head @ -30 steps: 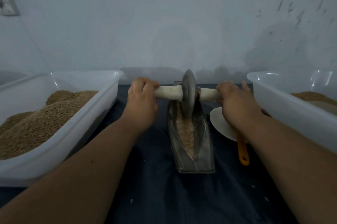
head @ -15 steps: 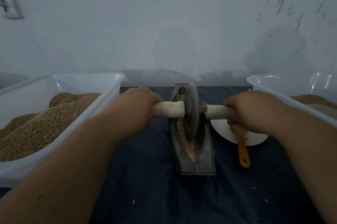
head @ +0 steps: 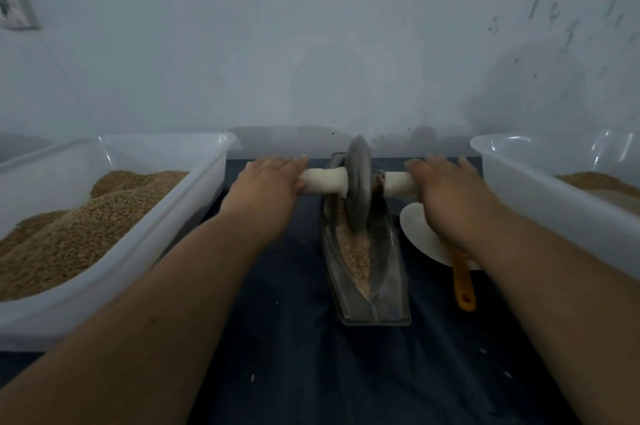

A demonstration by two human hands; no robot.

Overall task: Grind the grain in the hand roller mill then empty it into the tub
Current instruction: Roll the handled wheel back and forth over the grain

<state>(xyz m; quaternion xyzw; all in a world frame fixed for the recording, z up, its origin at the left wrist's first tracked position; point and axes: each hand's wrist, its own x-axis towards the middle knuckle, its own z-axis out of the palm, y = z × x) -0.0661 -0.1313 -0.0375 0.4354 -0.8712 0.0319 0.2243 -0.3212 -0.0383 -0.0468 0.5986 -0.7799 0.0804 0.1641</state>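
Dark cloth [head: 294, 372] covers the table. Left tub [head: 166, 227] sits at 9 o'clock, heaped with whole grain [head: 69, 234]. Right tub [head: 540, 203] sits at 3 o'clock with a low tan layer [head: 595, 182] inside; I'd guess that's the one to empty into, can't confirm.

Mill trough [head: 391, 272] is dead ahead, long axis running 6 to 12. The wheel [head: 358, 189] stands upright in it at the 12 o'clock end. Crushed grain [head: 353, 251] lies along the groove from the wheel back toward 6. Grinding is underway, emptying not started.

My left hand [head: 266, 189] lies on the 9 o'clock end of the white axle [head: 325, 180], and my right hand [head: 446, 196] on the 3 o'clock end. On both, fingers are stretched flat over the axle, palms pressing, not wrapped round as far as I can see.

A white scoop [head: 415, 227] with orange handle [head: 462, 282] lies on the cloth just beside the trough at 3, partly under my right wrist. A few pale specks [head: 252, 378] dot the cloth.

Risks:
- Flat palms could skid off the axle.
- The wheel is right at the far end, so more push could run it over the lip.
- Uneven pressure could tilt the wheel and throw grain out.
- The trough may creep on the cloth.
- My wrist may knock the scoop.
- Tipping the narrow trough later could spill short of the tub rim.
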